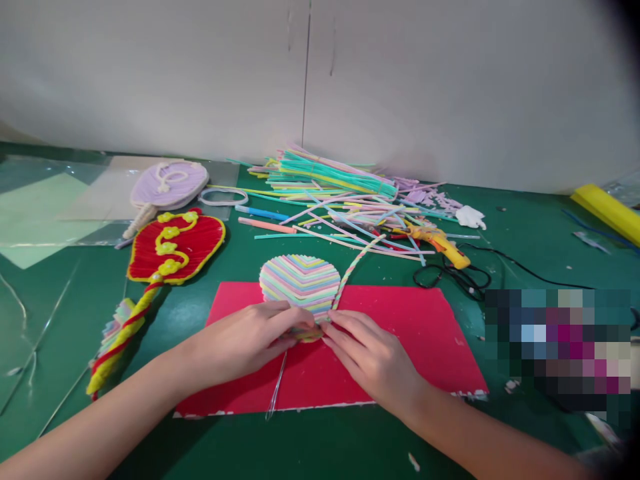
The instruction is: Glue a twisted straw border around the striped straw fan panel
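Note:
A rounded pastel-striped pipe-cleaner fan panel (pixel 300 280) lies over a red board, its stripes forming a V pattern. My left hand (pixel 250 333) pinches the panel's lower edge, with its fingertips close to those of the other hand. With closed fingers, my right hand (pixel 373 357) grips a twisted pastel pipe-cleaner cord (pixel 355 270) at the panel's lower right. The cord's free end sticks up and to the right. Thin wire strands (pixel 277 387) hang below the panel onto the red board (pixel 415 340). My fingers hide the exact contact point.
On the left lie a red and yellow fan (pixel 177 248) and a lilac fan (pixel 170 185). Bundled pipe cleaners (pixel 335 175) and loose ones spread along the back. A yellow glue gun (pixel 453 252) with a black cord (pixel 530 268) rests at right, near a yellow roll (pixel 607 213).

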`<state>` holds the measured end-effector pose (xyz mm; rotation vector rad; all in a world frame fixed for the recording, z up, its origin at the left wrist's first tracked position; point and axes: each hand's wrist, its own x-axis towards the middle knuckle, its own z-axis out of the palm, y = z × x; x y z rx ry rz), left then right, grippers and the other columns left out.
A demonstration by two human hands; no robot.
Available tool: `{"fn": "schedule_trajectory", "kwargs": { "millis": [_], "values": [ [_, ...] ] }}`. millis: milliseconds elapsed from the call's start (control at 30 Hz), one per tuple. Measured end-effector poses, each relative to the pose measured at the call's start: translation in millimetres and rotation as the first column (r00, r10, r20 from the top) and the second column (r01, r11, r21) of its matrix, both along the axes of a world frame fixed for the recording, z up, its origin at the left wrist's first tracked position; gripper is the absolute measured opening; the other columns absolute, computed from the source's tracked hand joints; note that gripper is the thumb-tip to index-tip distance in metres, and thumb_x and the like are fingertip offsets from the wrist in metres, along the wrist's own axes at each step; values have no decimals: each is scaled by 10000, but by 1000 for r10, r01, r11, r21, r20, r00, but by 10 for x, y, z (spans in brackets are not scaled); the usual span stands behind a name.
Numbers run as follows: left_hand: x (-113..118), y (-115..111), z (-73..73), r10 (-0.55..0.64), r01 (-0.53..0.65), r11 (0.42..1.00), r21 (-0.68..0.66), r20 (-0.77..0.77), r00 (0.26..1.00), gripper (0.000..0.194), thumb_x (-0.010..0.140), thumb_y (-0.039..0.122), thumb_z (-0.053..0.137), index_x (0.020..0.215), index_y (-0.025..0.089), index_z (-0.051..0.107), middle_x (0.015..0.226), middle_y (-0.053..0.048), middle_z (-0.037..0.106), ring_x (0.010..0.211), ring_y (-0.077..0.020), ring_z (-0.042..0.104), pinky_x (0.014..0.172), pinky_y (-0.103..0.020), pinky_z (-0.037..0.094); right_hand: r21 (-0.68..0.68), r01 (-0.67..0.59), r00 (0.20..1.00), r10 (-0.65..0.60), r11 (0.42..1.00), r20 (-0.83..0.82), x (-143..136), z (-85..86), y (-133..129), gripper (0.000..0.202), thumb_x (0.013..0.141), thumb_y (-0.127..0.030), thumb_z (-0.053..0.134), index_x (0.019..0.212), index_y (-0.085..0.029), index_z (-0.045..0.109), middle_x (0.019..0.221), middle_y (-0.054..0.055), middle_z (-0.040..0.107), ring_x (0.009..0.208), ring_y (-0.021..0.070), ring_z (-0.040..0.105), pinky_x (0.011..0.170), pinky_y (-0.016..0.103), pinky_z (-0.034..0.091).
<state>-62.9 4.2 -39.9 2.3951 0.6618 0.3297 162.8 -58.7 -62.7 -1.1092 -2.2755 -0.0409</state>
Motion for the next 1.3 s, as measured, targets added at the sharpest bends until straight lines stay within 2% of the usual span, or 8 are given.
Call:
{"fn": "schedule_trajectory", "kwargs": {
  "millis": [200,300,433,600,967,1100,1300],
  "values": [
    [6,11,19,17,-17,1000,-3,-17,1000,89,893,156,511,974,187,531,927,-35,612,785,-132,595,635,-196,457,18,4,1000,-4,1000,20,-19,11,6,204,887,-146,559,1042,-121,691,1014,104,705,974,203,644,855,307,575],
    [7,21,19,-22,22,1000,10,-19,1000,80,895,140,494,921,178,559,923,-39,594,797,-131,582,678,-199,456,33,7,1000,-8,999,28,-23,6,6,195,883,-142,566,1027,-106,692,1001,112,707,965,207,642,840,309,575],
    [12,31,14,-30,30,1000,9,-24,999,93,893,146,498,918,171,584,928,-48,585,810,-138,581,702,-209,461,32,32,999,-33,999,25,-43,2,-2,181,896,-153,554,1004,-111,692,984,99,710,944,189,640,818,292,568],
    [24,36,23,-12,12,1000,-3,-40,999,84,885,153,506,905,165,587,913,-50,586,797,-138,582,681,-211,467,26,101,994,-102,995,36,-109,5,-28,202,897,-268,576,980,-125,692,960,87,709,918,182,639,777,273,560],
    [10,38,8,-24,23,999,-25,-32,999,101,892,147,492,920,168,587,918,-47,581,807,-139,578,692,-218,461,18,192,978,-193,981,78,-221,-22,-66,197,895,-299,576,928,-139,688,900,82,691,902,185,617,742,274,528],
    [11,37,12,-37,36,999,-23,-35,999,112,896,144,487,928,171,591,924,-46,581,821,-143,578,711,-226,460,24,199,977,-200,980,75,-227,-27,-62,197,895,-299,577,932,-139,687,889,74,690,888,182,614,699,265,520],
    [9,34,20,-31,29,999,-31,-58,998,113,896,152,490,933,174,595,932,-49,578,825,-147,577,710,-226,460,27,200,977,-201,979,64,-222,-48,-65,198,888,-297,588,936,-132,685,901,72,691,882,181,607,722,272,517]
  ]
}}
